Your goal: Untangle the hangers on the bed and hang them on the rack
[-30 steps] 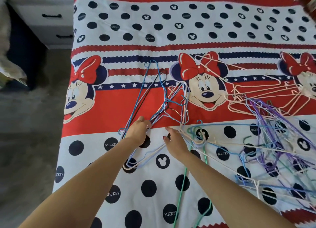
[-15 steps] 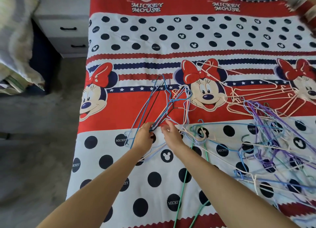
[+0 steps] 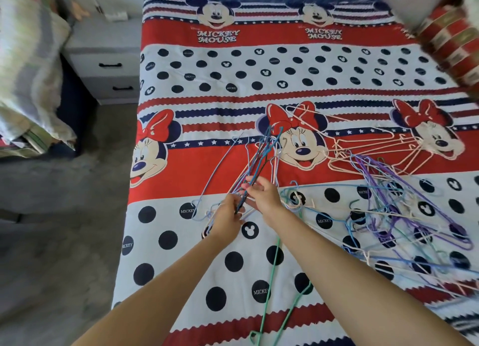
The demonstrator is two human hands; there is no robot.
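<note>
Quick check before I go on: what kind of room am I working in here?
Most likely a bedroom: a bed under a cartoon-print cover, a grey drawer unit beside it, and a striped pillow at the bed's far right corner.

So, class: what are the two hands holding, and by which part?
Both the left hand and right hand grip a small bunch of wire hangers near its lower end; the exact part is unclear.
</note>
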